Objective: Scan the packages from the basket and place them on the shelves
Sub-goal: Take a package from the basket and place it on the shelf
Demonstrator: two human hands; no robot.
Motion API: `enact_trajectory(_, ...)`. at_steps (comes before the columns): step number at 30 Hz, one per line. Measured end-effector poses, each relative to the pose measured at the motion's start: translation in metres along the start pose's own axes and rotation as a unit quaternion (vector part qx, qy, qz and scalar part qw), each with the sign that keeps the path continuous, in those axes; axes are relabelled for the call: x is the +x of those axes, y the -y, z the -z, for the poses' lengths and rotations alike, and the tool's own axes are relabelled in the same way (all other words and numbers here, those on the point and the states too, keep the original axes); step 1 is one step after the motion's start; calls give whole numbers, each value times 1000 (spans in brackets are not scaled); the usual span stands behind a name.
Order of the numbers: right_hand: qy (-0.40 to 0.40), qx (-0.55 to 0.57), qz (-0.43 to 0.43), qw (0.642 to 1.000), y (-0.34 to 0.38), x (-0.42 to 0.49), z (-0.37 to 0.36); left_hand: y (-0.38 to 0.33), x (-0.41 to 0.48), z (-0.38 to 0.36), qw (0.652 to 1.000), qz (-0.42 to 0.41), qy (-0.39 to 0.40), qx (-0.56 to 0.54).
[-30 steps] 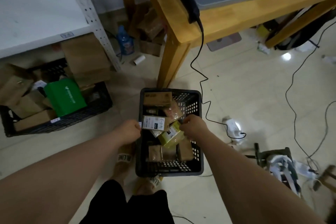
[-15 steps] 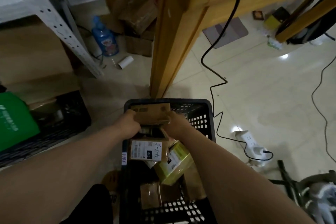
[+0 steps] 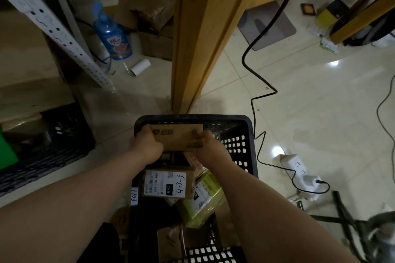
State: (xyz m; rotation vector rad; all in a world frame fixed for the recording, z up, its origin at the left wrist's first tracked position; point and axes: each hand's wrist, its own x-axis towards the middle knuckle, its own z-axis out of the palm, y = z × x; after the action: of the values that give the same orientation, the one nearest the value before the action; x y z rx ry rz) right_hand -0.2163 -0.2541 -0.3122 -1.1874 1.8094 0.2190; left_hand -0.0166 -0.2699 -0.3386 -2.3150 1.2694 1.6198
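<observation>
Both hands have moved up to the flat brown cardboard package at the far end of the black plastic basket; left hand and right hand grip its 2 short ends, long axis crosswise.

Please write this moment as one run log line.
left hand: holds brown box | right hand: holds brown box | place: over basket | scan: not yet

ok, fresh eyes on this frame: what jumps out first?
Both hands, left hand and right hand, grip a brown box at the far end of the black basket. Just nearer lies a parcel whose white label reads "4-3-5". A black cable snakes across the shiny floor to a white power strip on the right.
</observation>
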Motion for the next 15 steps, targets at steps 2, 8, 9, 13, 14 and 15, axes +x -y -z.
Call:
enact_trajectory(2,1,-3,-14,1000,4,3,-1,-4,-2,-2,999,28,8,-34)
enact_trajectory(8,-15,260,-100,960,-3,-2,-4,-10,-22,8,953,136,71,-262)
enact_trajectory(9,-15,278,-107,954,-4,-10,-2,-11,-31,11,948,138,75,-278)
enact_trajectory(13,39,287,-126,949,4,-50,14,-18,-74,28,916,167,91,-353)
enact_trajectory(14,53,293,-132,945,9,-62,19,-23,-88,33,905,174,92,-376)
enact_trajectory(15,60,308,-136,940,14,-74,25,-29,-102,40,893,181,91,-401)
